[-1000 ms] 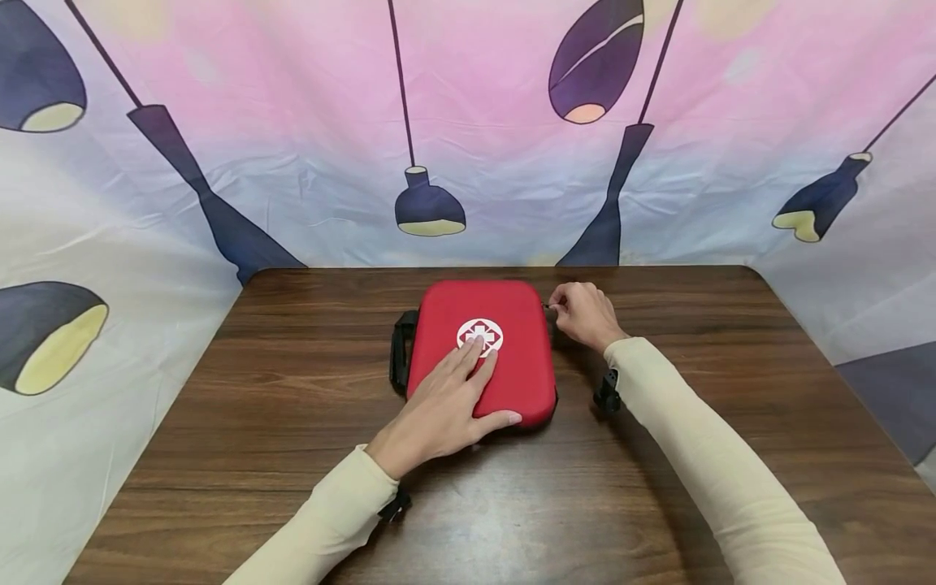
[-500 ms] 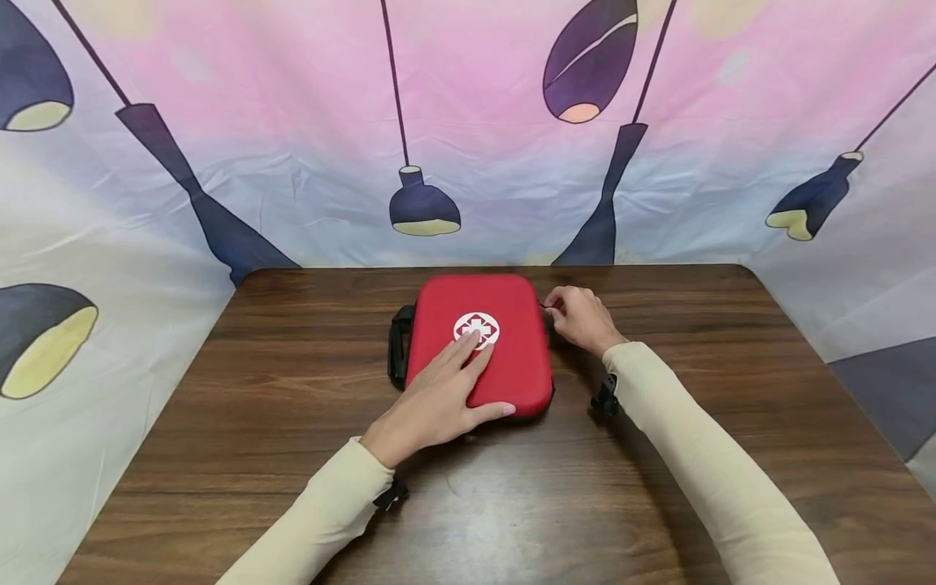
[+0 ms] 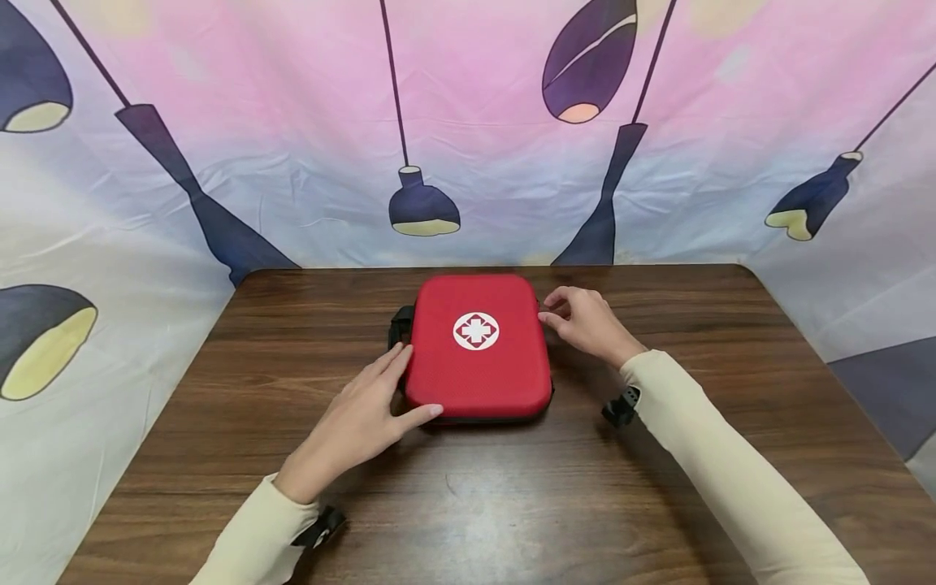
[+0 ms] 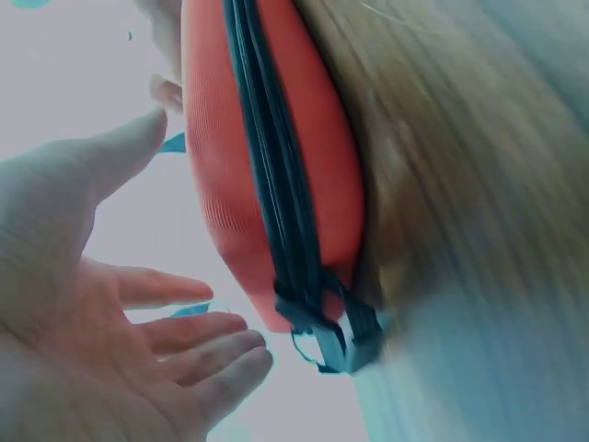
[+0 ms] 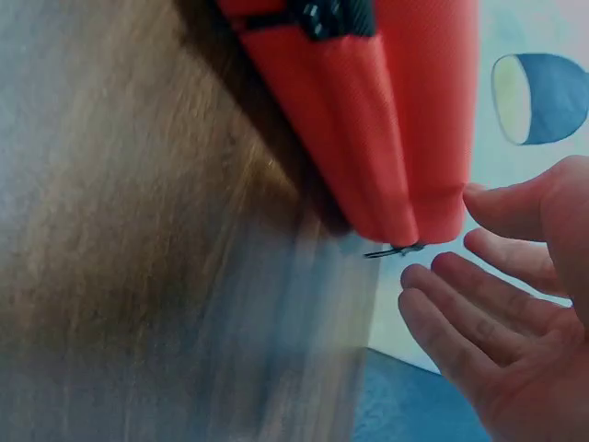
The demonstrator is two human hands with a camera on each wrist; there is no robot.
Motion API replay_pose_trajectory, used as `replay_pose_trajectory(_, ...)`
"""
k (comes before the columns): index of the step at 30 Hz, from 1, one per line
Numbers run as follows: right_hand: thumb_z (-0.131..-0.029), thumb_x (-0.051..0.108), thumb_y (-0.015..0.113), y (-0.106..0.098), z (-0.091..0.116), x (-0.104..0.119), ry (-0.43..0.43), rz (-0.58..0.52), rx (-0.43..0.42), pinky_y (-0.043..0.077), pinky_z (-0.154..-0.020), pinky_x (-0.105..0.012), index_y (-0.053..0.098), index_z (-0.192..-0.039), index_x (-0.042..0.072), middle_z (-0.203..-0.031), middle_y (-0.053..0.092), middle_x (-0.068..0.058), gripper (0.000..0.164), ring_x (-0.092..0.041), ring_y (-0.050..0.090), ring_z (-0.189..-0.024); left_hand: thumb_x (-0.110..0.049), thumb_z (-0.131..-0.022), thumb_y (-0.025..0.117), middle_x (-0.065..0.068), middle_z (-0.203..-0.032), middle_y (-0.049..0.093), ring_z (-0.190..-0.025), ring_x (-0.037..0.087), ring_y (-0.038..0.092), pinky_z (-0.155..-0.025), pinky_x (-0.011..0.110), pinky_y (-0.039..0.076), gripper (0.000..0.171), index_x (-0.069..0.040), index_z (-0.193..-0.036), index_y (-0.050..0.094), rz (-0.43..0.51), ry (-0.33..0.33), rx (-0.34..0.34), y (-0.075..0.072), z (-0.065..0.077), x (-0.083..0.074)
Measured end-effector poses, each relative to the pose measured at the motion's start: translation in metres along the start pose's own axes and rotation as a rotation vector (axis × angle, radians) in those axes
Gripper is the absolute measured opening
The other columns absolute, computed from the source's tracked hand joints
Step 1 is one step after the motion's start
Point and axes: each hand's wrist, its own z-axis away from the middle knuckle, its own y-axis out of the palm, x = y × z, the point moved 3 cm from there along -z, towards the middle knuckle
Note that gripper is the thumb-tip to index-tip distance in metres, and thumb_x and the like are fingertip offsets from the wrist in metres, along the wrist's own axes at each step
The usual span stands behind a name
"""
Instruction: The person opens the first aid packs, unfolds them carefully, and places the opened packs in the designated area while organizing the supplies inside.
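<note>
A red first-aid case (image 3: 478,378) with a white cross emblem lies flat on the wooden table. Its black carry handle (image 3: 400,322) sticks out on the left side, partly hidden by my left hand (image 3: 358,422). That hand is spread beside the case's near left corner, fingers extended; whether it touches the case I cannot tell. At the right edge is my right hand (image 3: 588,323), its thumb tip at the case's side and its fingers loosely bent, holding nothing. The right wrist view shows a small zipper pull (image 5: 394,250) at the case's corner, apart from the fingers. A black zipper (image 4: 271,157) runs along the side.
The brown wooden table (image 3: 658,487) reaches back to a patterned curtain (image 3: 329,122) with printed lamps. A black camera strap (image 3: 322,526) is on the left wrist, another strap (image 3: 621,406) on the right.
My left hand has slid off the case's top to its left side. My right hand has let go of the zipper pull, its fingers now loosened. The case stays in place.
</note>
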Motion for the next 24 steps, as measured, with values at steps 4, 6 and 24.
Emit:
replay_pose_trajectory(4,-0.095,0.022,0.073,0.001,0.008,0.006,-0.001,-0.043,0.062,0.057,-0.090,-0.045,0.063,-0.126,-0.003,-0.120,0.070,-0.019,0.041,-0.030,0.071,-0.105,-0.058,-0.089,0.071,0.021,-0.157,0.038,-0.141,0.040,0.042,-0.107,0.064,0.039,0.098,0.001,-0.157,0.032,0.015,-0.056,0.013,-0.003,0.009,0.010)
replay_pose_trajectory(6,-0.094,0.025,0.074,0.001,0.013,0.010,0.001,-0.065,0.099,0.055,-0.095,-0.048,0.058,-0.134,-0.004,-0.129,0.065,-0.021,0.052,-0.034,0.067,-0.114,-0.054,-0.089,0.074,0.025,-0.140,0.057,-0.122,0.039,0.060,-0.099,0.058,0.049,0.095,0.004,-0.154,0.035,0.024,-0.067,0.011,-0.003,0.011,0.013)
replay_pose_trajectory(24,-0.085,0.043,0.082,0.025,0.043,0.032,-0.006,-0.032,0.194,0.043,-0.111,-0.048,0.031,-0.155,-0.006,-0.163,0.026,-0.022,0.099,-0.035,0.039,-0.143,-0.037,-0.084,0.084,-0.010,-0.046,0.043,-0.050,0.006,0.018,-0.050,0.029,0.027,0.072,0.007,-0.135,0.060,0.043,-0.008,-0.145,0.014,0.011,0.006)
